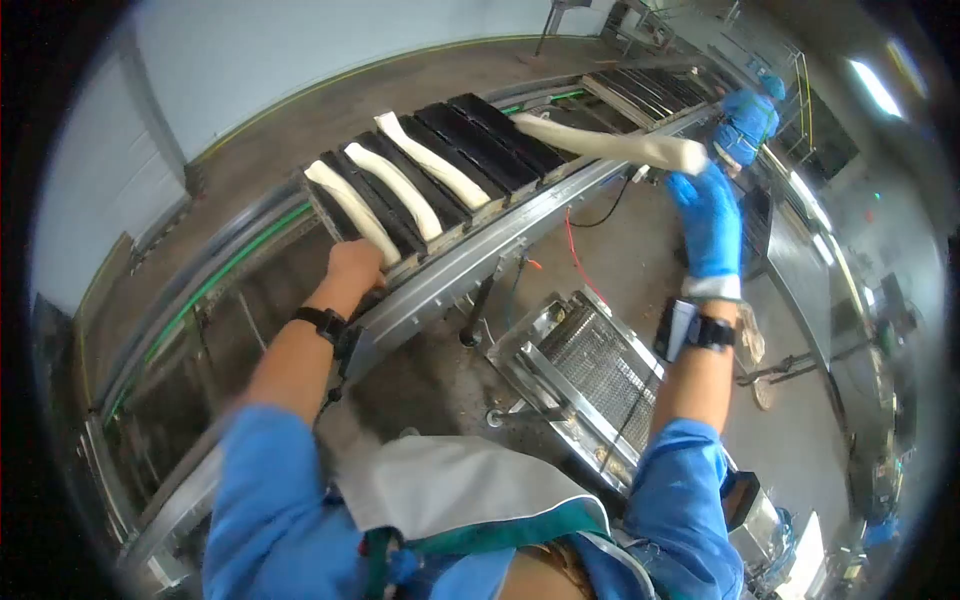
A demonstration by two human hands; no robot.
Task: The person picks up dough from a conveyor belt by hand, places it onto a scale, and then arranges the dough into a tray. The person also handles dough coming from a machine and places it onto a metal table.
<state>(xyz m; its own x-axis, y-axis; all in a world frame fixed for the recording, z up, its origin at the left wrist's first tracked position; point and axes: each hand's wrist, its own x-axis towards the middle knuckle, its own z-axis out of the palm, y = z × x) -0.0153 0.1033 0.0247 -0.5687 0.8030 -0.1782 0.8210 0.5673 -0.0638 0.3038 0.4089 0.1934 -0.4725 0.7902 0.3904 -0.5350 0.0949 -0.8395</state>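
A long, pale dough strip (610, 147) stretches out from my right hand (707, 225), which wears a blue glove and is closed around its near end. The strip's far end reaches over the dark pans, blurred. My bare left hand (354, 266) is closed at the near left corner of the strapped loaf pans (455, 125); its fingertips are partly hidden. Three dough strips lie lengthwise in the pan slots: one left (352, 208), one in the middle (397, 188), one farther right (430, 158). The slots to their right show black.
The pans sit on a metal conveyor (480, 235) with green edging. More pans (650, 92) stand farther along it. A co-worker in blue (747, 125) is at the far right. Below the conveyor stands a metal frame with mesh (600, 365).
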